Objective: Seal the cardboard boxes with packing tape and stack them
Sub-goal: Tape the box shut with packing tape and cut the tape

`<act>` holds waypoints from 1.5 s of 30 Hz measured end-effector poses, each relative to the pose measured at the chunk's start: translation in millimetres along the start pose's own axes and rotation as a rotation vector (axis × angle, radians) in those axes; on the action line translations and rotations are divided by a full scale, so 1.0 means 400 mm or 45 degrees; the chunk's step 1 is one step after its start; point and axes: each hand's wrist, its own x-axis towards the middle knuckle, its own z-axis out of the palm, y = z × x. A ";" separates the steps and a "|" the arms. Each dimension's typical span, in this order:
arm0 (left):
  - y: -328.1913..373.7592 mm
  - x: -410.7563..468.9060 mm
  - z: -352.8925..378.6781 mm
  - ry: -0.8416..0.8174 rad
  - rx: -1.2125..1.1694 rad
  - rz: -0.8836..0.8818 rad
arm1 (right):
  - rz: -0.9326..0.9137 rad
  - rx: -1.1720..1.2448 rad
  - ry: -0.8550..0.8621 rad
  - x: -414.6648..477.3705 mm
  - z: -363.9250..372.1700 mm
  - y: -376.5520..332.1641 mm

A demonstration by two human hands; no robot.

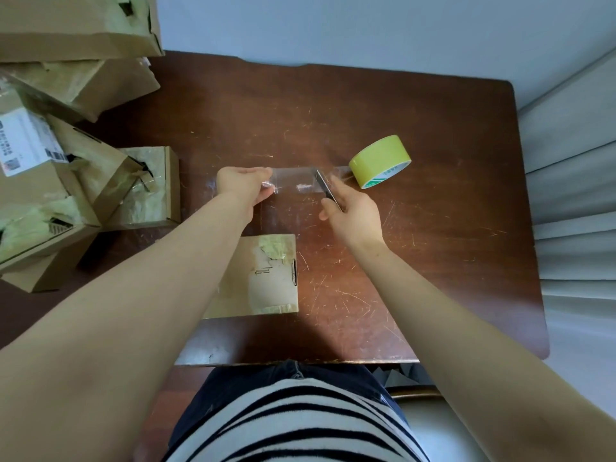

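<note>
Pinching clear tape strip (293, 181) in left hand (241, 181), taut for cutting; gripping dark blade (324, 187) (knife or scissors, unclear) in right hand (353, 213), beside tape roll (380, 160).

This looks like a room in a home, used as a small packing corner. A scratched dark brown wooden table (416, 111) stands against a plain pale blue wall (333, 25), with a pleated pale curtain (573, 195) at its right side. On its left part are piled worn brown cardboard boxes (83, 201) with old tape and a white shipping label (25, 145).
</note>
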 end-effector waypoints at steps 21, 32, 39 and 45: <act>0.007 -0.009 0.030 -0.014 0.062 0.018 | -0.109 -0.858 -0.146 -0.046 0.039 -0.003; 0.117 -0.016 -0.085 -0.117 0.205 0.183 | 0.074 -0.721 -0.011 -0.126 0.043 0.102; 0.106 -0.079 -0.122 -0.566 0.293 0.128 | -0.092 -0.799 0.175 -0.134 0.037 0.119; 0.101 -0.152 -0.138 -0.832 0.391 0.124 | 0.195 0.949 -0.228 -0.097 0.000 -0.081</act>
